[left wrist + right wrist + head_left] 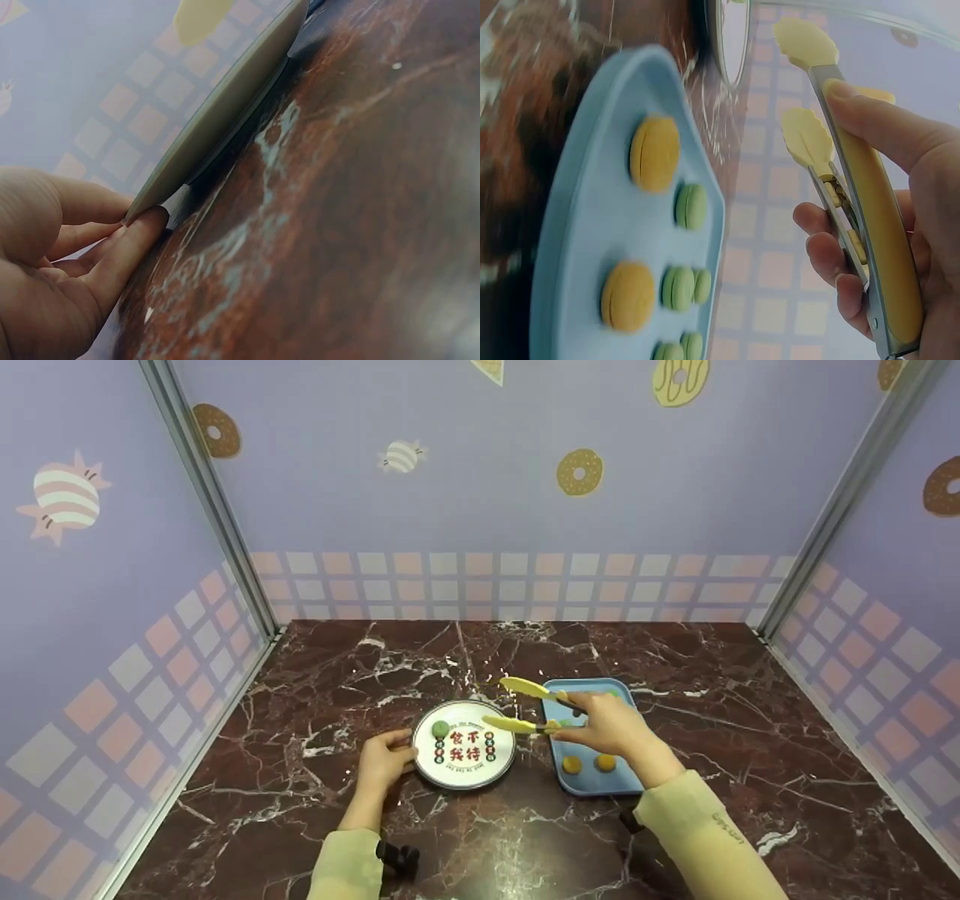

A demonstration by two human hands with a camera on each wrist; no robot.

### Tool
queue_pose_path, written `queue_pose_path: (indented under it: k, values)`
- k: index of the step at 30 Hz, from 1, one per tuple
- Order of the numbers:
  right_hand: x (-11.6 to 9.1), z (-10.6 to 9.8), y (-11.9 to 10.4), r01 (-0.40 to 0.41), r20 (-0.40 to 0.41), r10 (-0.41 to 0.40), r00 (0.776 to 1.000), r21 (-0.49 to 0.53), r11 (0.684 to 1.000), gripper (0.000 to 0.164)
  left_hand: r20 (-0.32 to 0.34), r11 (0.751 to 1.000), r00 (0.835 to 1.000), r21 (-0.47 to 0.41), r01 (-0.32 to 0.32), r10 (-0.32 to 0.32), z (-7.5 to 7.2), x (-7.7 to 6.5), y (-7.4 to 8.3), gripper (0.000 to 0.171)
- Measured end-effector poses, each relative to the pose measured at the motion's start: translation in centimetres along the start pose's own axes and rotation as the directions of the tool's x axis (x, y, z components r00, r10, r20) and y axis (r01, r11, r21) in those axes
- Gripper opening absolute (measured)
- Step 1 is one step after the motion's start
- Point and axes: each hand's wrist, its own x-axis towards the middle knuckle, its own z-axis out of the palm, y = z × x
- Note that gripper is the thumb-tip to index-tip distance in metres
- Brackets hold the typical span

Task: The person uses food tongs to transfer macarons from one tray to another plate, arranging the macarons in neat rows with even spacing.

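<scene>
My left hand (381,765) pinches the left rim of a round white plate (465,771) printed with red characters. In the left wrist view the plate's edge (217,112) sits between thumb and fingers. One green macaron (440,728) lies on the plate's upper left. My right hand (611,727) grips yellow-tipped tongs (877,217) over the blue tray (589,784). The tongs' tips are spread apart with nothing between them, pointing left toward the plate. On the tray, yellow macarons (655,154) and several green macarons (678,288) show in the right wrist view; the right hand partly hides them in the head view.
Plate and tray stand side by side on a dark red marbled table (337,675), a narrow gap between them. Lilac patterned walls (480,510) enclose the back and both sides, joined by metal corner posts (217,510).
</scene>
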Motion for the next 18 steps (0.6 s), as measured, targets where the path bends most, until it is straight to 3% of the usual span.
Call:
queue_pose_path:
  k: [6, 18]
  values:
    - [-0.8, -0.9, 1.7, -0.029, -0.006, 0.029, 1.000, -0.019, 0.999, 0.058, 0.002, 1.000, 1.000, -0.011, 0.002, -0.002, -0.1, 0.0, 0.0, 0.043]
    - [-2.2, -3.0, 5.5, -0.139, 0.007, 0.139, 0.990, -0.032, 0.990, 0.082, 0.008, 1.000, 1.000, 0.002, -0.002, 0.002, -0.1, -0.1, 0.0, 0.042]
